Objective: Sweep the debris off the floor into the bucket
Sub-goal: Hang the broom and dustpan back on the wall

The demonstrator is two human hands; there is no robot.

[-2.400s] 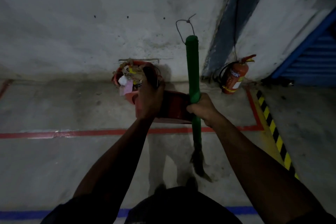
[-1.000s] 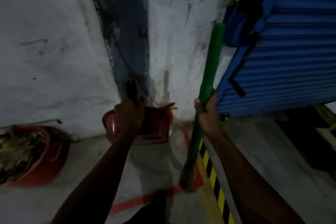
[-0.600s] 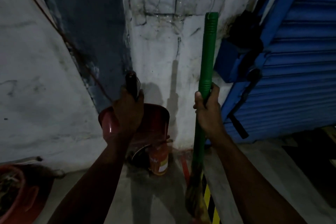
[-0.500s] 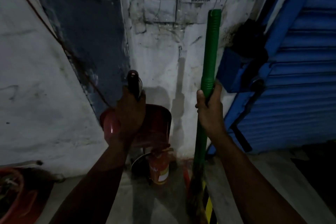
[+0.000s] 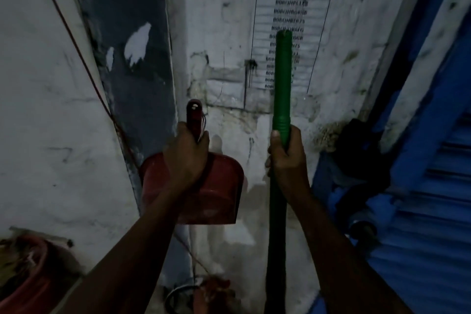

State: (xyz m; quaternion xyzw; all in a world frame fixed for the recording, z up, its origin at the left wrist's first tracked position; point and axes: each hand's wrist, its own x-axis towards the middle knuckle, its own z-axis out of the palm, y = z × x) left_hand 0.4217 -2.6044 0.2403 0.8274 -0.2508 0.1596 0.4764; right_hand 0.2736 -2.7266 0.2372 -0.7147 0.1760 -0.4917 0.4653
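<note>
Bucket (image 5: 23, 273) slid lower-left; left hand (image 5: 186, 158) grips dustpan (image 5: 211, 194), right hand (image 5: 286, 160) broom (image 5: 281, 79)

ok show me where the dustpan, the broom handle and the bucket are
dustpan (image 5: 216, 194): head view, on the red pan's back.
broom handle (image 5: 282, 79): head view, on the green shaft above the hand.
bucket (image 5: 30, 288): head view, on its red outer wall.
</note>
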